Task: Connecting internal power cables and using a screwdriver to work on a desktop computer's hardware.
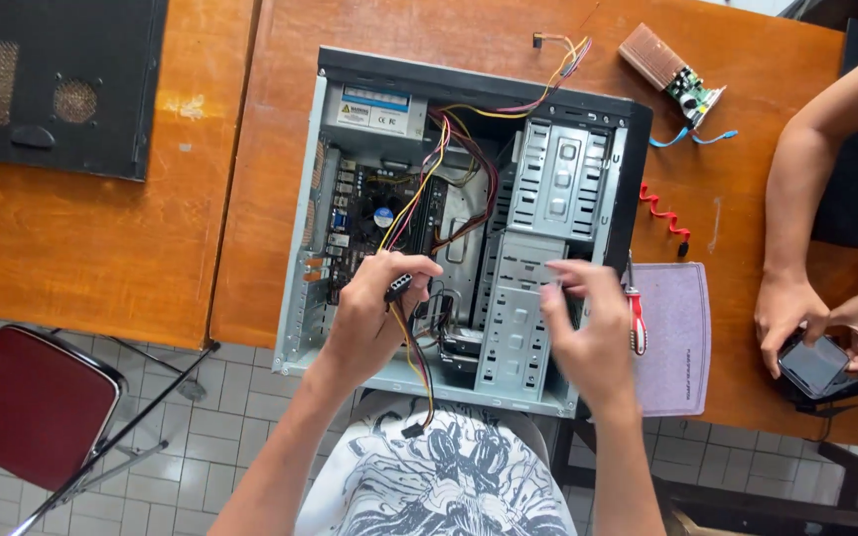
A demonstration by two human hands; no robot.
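Inside open case [608, 129], connector [397, 287] seemingly upright.

Your left hand [374, 318] pinches a black power connector [398, 285] trailing yellow, red and black wires [411, 347], over the open grey computer case [469, 228] lying flat on its side. Your right hand [588, 333] hovers over its metal drive bays [518, 318], fingers loosely curled.

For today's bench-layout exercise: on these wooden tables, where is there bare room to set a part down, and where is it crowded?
Free: the tabletop between the black side panel and the open computer case, and the strip above the case's top edge. Crowded: right of the case, with red coiled cable, circuit card, grey pad, screwdriver and another person's hands.
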